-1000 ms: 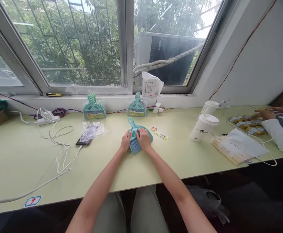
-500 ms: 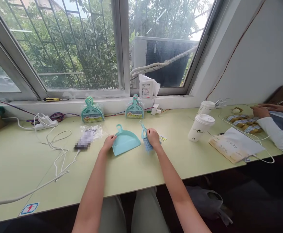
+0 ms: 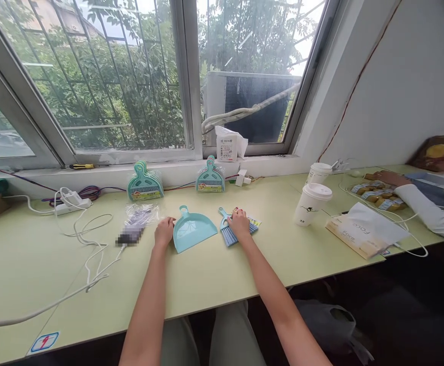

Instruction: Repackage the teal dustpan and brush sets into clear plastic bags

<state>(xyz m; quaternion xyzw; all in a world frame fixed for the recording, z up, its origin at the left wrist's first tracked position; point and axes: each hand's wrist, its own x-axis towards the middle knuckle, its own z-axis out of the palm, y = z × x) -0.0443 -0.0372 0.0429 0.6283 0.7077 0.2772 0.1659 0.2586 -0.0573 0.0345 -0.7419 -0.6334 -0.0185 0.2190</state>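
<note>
Window [image 3: 123,81] above pale-green table [image 3: 275,259]

We see a dustpan [image 3: 194,231] of smooth turquoise plastic with a soft gloss, and a hand brush [image 3: 227,231] with a plastic handle and rougher, ribbed-looking blue bristles. Our tabletop [image 3: 222,284] looks smooth and faintly satiny. We note clear, crinkled, shiny plastic film [image 3: 151,212], matt white paper cups [image 3: 312,204], and smooth grey metal window frames [image 3: 190,101] with a dull finish.

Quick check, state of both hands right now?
Left hand: at the dustpan's left edge; grip cannot be told.
Right hand: on top of the brush, fingers forward; whether closed on it cannot be told.
</note>
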